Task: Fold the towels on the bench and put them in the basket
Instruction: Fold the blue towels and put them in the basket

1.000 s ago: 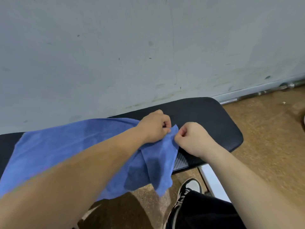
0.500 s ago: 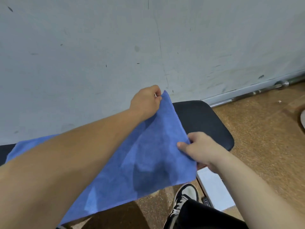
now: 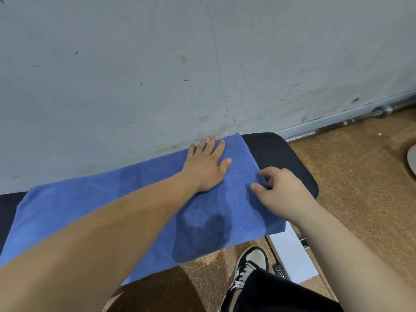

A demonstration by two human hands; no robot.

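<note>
the towel (image 3: 101, 192) is covering most of the counter (image 3: 283, 161), its near left corner running off frame. the right hand (image 3: 286, 192) is curling its fingers (image 3: 265, 173) at the towel's edge; pinching or not is unclear. a pale thing (image 3: 412, 158) is getting cut off at right.

On my feed, a grey-white wall (image 3: 135, 64) fills the upper half, scuffed with dark flecks, with a thin crack running down at 12 o'clock. At 2 o'clock a chrome bar (image 3: 337, 126) lies along the wall's foot on the brown speckled floor (image 3: 360, 188). At 3 o'clock a pale rounded object (image 3: 413, 156) is cut off by the frame; I cannot tell what it is. At 5 o'clock a black-and-white sneaker (image 3: 249, 264) stands on the floor, a black garment (image 3: 281, 293) just below it.
</note>
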